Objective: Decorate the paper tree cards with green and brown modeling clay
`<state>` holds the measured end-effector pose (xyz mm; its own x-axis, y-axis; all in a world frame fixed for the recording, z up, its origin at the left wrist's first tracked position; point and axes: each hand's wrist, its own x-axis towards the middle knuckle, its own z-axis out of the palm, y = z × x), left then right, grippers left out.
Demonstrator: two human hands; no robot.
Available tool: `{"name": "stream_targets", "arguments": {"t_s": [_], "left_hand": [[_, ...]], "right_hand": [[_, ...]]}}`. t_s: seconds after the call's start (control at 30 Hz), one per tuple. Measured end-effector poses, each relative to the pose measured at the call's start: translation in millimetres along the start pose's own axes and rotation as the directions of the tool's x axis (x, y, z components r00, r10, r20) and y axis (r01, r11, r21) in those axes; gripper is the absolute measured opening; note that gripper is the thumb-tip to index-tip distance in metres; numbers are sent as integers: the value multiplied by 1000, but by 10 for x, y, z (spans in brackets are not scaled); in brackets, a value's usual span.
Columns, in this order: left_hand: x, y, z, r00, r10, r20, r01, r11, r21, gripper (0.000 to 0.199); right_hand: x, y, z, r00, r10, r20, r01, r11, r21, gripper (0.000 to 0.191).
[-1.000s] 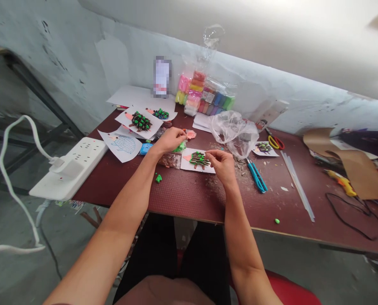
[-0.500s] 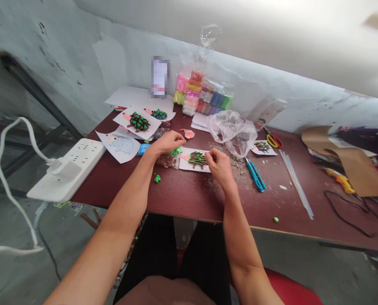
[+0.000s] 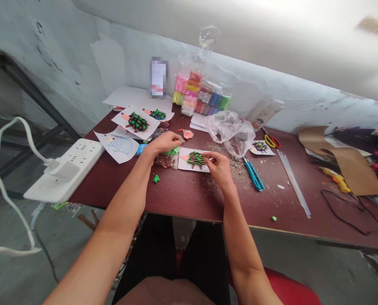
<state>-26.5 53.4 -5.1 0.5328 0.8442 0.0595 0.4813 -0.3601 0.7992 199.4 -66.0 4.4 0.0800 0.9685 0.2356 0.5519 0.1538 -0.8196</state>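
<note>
A white card point(image 3: 183, 164) lies before me with a hedgehog figure point(image 3: 195, 158) on it: pink face, dark sticks as spines, green clay bits over them. My right hand point(image 3: 220, 167) is at the card's right edge, thumb and index finger together at the spine tips; anything pinched there is too small to make out. My left hand point(image 3: 166, 143) hovers over the green clay point(image 3: 173, 151) and a clear bag of brown material point(image 3: 167, 160), its fingertips closed, with what they hold unclear. A torn lump of green clay point(image 3: 156, 178) sits nearer me.
Finished-looking hedgehog cards point(image 3: 149, 115) and a blue hedgehog drawing point(image 3: 120, 145) lie left. Clay packs point(image 3: 204, 95) and a crumpled plastic bag point(image 3: 230, 129) stand behind. Rightward are a teal utility knife point(image 3: 254, 174), scissors point(image 3: 272, 141), glue sticks point(image 3: 293, 182), glue gun point(image 3: 338, 181) and power strip point(image 3: 70, 169).
My right hand's fingers have stretched out slightly leftward over the spine ends. The left hand stays in nearly the same place. The view has shifted a little.
</note>
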Motion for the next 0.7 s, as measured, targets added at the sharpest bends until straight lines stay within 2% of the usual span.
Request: {"name": "stream_targets", "arguments": {"t_s": [0.17,0.47,0.7], "left_hand": [[18,-19,3,1000,-3,18,2,999,50,28],[16,-12,0,1000,-15,8,14,999,29,26],[6,-15,-1,1000,-12,17,11,1000,14,26]], "right_hand": [[-36,-29,12,999,-2,-39,3,999,36,13],[-44,-2,18,997,26,69,-22,998,-51,10],[-70,1,80,993,-88,82,104,971,-216,11]]}}
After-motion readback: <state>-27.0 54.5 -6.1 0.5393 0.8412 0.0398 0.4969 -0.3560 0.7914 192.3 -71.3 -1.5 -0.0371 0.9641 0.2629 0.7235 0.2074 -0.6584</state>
